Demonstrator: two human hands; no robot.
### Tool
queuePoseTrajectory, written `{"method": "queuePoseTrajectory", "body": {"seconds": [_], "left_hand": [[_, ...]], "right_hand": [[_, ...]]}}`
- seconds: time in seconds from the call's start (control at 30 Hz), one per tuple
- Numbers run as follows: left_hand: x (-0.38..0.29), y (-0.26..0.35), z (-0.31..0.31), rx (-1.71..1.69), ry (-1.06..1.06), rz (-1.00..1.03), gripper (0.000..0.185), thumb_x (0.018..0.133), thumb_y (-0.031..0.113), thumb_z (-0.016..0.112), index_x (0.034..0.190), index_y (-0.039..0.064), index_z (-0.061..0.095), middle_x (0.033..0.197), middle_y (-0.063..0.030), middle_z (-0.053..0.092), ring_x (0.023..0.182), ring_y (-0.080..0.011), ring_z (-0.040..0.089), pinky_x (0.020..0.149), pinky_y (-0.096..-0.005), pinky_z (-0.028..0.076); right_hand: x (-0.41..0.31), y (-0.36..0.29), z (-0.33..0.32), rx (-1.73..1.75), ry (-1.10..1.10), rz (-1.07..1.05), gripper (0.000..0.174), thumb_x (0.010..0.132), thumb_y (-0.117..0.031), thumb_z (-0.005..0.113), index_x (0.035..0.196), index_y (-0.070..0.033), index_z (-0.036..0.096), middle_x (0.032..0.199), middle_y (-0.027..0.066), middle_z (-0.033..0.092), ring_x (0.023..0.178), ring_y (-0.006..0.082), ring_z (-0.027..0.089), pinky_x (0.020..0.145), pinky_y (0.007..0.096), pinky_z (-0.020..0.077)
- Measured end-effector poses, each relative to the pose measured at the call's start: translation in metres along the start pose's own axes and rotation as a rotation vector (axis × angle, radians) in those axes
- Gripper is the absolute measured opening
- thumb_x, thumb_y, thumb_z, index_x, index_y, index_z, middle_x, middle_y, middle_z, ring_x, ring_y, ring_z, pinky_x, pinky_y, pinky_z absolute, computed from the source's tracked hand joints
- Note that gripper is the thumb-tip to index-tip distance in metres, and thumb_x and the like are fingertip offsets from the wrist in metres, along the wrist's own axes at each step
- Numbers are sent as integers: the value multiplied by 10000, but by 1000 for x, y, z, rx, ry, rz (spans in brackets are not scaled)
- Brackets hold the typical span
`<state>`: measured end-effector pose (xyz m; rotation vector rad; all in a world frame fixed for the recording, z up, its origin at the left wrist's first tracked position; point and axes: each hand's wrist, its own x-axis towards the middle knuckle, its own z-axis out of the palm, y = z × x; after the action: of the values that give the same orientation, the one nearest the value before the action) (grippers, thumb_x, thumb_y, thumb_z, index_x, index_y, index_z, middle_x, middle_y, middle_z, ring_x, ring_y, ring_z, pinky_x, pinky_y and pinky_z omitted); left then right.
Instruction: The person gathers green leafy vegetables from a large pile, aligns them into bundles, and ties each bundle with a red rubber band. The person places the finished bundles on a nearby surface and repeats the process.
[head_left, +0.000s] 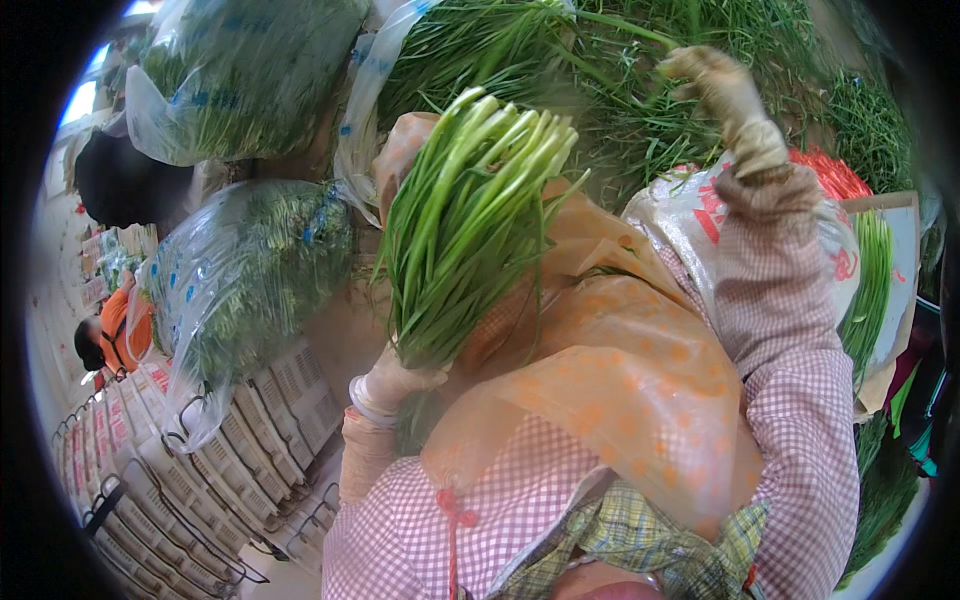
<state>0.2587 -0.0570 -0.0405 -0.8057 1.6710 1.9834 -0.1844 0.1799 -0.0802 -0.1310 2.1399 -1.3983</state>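
Observation:
My left hand (401, 375), in a pale glove, is shut on a thick bunch of green leafy stalks (472, 225), perhaps garlic chives, with its pale stem ends pointing up and away. Up at the right, my right hand (709, 79), gloved and blurred, is beside a few long stalks (626, 28) that lead to its fingers; whether it grips them I cannot tell. Loose greens (480, 45) lie in a heap beyond both hands. A translucent orange-patterned apron (637, 375) covers my lap.
Clear plastic bags of greens (240, 82) stand at the upper left, above stacked flattened cartons (255, 442). A white woven sack (675, 202), red strands (832, 172) and a cardboard box (904, 262) with a bundle of stalks (866, 285) are at the right. A person in orange (124, 326) is far left.

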Motion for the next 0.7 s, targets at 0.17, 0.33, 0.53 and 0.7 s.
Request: {"method": "queuePoseTrajectory", "body": {"seconds": [0.17,0.33,0.53,0.7], "left_hand": [[-4,0,1,-339,-57,-126,675,628,19,790,1251,7,532,839,-19,545,671,-129,456,554,-280,374],[-7,-13,4,-381,6,-63,726,612,27,787,1280,6,504,789,-17,504,603,-106,416,471,-251,315],[-7,-20,1,-407,-35,-138,673,633,48,777,1248,5,509,756,-10,479,595,-95,394,448,-244,287],[-1,-19,6,-351,-12,-84,673,626,43,780,1242,1,512,753,-7,469,594,-94,388,447,-249,288]], "right_hand": [[-59,50,88,653,-931,91,575,900,-185,713,1412,-89,470,1083,94,647,636,127,661,421,203,459],[-46,29,95,445,-559,-3,180,901,-213,732,985,-56,702,724,-23,649,519,43,512,437,201,374],[-72,-20,57,671,-418,-84,149,921,-203,705,1011,-85,723,642,-53,592,477,20,457,413,194,331],[-97,-5,120,-256,-365,-386,424,811,-337,757,1093,-34,666,901,207,690,832,395,680,734,448,542]]}}
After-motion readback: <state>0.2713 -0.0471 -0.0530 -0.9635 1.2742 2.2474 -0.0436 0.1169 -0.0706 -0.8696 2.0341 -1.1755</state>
